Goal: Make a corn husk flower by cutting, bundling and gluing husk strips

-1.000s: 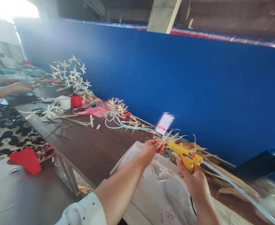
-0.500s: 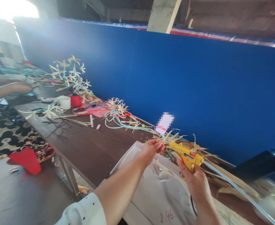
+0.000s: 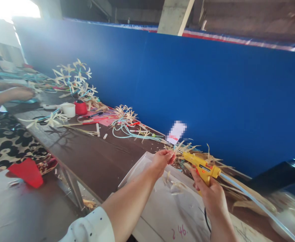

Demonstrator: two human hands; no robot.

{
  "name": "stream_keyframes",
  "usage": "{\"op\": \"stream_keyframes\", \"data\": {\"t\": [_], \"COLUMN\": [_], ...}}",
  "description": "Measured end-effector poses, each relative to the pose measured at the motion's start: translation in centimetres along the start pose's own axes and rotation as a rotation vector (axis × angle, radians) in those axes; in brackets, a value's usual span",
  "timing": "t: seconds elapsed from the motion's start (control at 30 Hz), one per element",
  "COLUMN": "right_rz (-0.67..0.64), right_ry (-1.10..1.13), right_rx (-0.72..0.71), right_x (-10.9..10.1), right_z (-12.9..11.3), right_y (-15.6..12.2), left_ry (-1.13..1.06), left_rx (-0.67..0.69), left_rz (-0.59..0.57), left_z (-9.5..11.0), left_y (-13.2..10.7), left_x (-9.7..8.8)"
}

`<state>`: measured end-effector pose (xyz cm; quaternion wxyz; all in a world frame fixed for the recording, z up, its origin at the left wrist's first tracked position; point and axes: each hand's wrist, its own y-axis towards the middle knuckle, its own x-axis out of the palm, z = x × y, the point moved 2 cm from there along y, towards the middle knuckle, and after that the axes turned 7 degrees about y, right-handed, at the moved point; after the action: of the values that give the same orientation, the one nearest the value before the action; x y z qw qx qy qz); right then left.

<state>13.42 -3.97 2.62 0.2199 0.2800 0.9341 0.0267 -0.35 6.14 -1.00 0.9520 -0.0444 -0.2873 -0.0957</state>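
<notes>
My right hand (image 3: 210, 191) is wrapped round the handle of a yellow hot glue gun (image 3: 200, 164), with a long clear glue stick (image 3: 258, 203) trailing from its rear. The nozzle points left at the fingertips of my left hand (image 3: 163, 159), a small gap away. My left fingers are pinched together; what they hold is too small and hidden to name, though pale strips show around the tips. Under both hands lies a shallow white box lid (image 3: 159, 205) with loose pale petals (image 3: 176, 186) in it.
Dried pale husk strips (image 3: 212, 158) lie along the blue partition (image 3: 212, 90). Left on the brown table (image 3: 104, 158) are blue-stemmed pale flowers (image 3: 124, 116), a white cup (image 3: 68, 110) and a red container (image 3: 81, 108). Another person's hand (image 3: 21, 94) works at far left.
The glue gun and my right hand have drawn back slightly to the right, widening the gap to my left fingertips. My left hand stays almost still, still pinched.
</notes>
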Motion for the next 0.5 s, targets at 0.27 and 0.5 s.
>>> {"op": "stream_keyframes", "data": {"t": [0.27,0.5], "right_rz": [0.104,0.199], "right_ry": [-0.124,-0.223], "right_rx": [-0.008,-0.077], "right_x": [-1.4,-6.0], "right_z": [-1.4,-0.8], "right_y": [-0.1,0.6], "left_ry": [0.01,0.059], "left_rx": [0.022,-0.006], "left_rz": [-0.009,-0.059], "left_z": [-0.2,0.2], "left_y": [0.1,-0.3], "left_x": [0.0,0.3]}}
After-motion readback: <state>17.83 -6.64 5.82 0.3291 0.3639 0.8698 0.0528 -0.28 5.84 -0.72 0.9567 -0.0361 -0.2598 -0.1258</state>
